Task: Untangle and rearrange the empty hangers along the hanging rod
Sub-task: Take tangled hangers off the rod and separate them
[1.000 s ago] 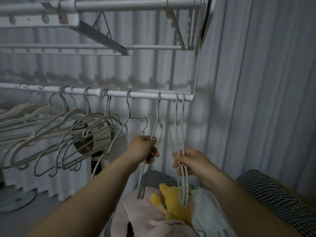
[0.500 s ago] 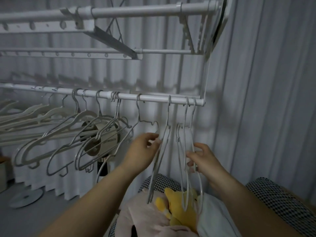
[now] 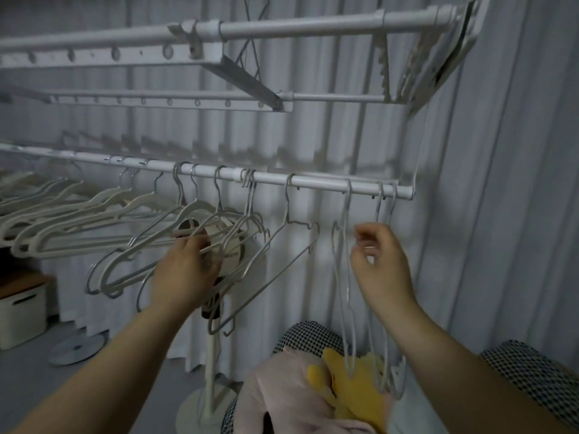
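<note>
White and slim, the hanging rod [image 3: 313,182] runs from the left edge to its end cap near the pale curtain [image 3: 517,183]. Along its left stretch hang cream plastic hangers [image 3: 62,228], packed close and tilted. Beside them a bunch of grey wire hangers [image 3: 125,264] crosses and overlaps in front of a standing fan [image 3: 221,234]. One more single wire hanger [image 3: 283,267] hangs alone to the right of the bunch. At the rod's right end three thin hangers [image 3: 345,277] hang edge-on. Their lower ends reach down to a yellow cloth item [image 3: 354,389] and a pink garment [image 3: 282,396] heaped below, with checked fabric [image 3: 532,371] beside them.

Of the two hands, the left hand [image 3: 188,267] reaches into the tangled bunch with its fingers among the wires; it is blurred, so I cannot tell whether it grips one. The right hand [image 3: 380,264] is raised at the thin hangers, fingers curled, thumb and forefinger close together by the wires. Whether they pinch a wire cannot be told.

Above, the bars of an upper drying rack [image 3: 313,25] span the view. A white storage box [image 3: 22,311] sits on the floor at far left.
</note>
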